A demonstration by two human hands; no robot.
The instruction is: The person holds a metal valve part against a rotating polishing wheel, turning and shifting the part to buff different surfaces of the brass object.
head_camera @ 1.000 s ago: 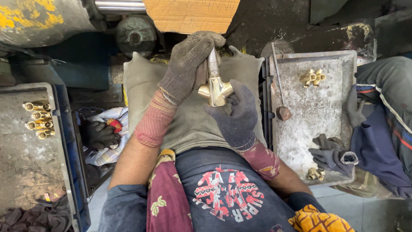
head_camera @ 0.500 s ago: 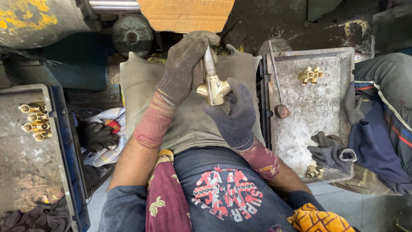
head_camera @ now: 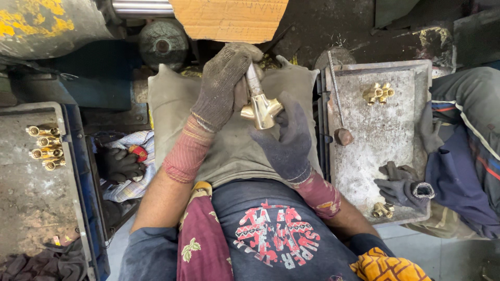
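A shiny brass three-way pipe fitting (head_camera: 262, 110) is held above a grey-green cloth pad (head_camera: 229, 140) spread over the worker's lap, at the centre of the view. The fitting is cradled from below and from the right by the right hand (head_camera: 288, 136), clad in a dark blue-grey knit glove, its fingers curled partly closed around the brass body. A slim silver metal tool (head_camera: 253, 79) is pressed down into the fitting's upper opening and is gripped by the left hand (head_camera: 223, 85), in a soiled grey-brown glove with a red ribbed cuff, closed tight about the shaft.

To the right, a worn grey metal tray (head_camera: 383, 135) is set just beside the pad; a cluster of brass fittings (head_camera: 378, 92) lies near its far corner, a smaller brass piece (head_camera: 383, 209) at its near edge, and a crumpled dark glove (head_camera: 401, 188) between them. To the left, a row of brass fittings (head_camera: 45, 148) is laid out on a blue-rimmed grey tray (head_camera: 31, 192). A plain tan cardboard sheet (head_camera: 229, 19), rectangular with faint markings, is seen at the top, beside a yellow-flecked machine body (head_camera: 49, 23). A faded red-and-white printed emblem (head_camera: 276, 234) is shown on the worker's dark garment.
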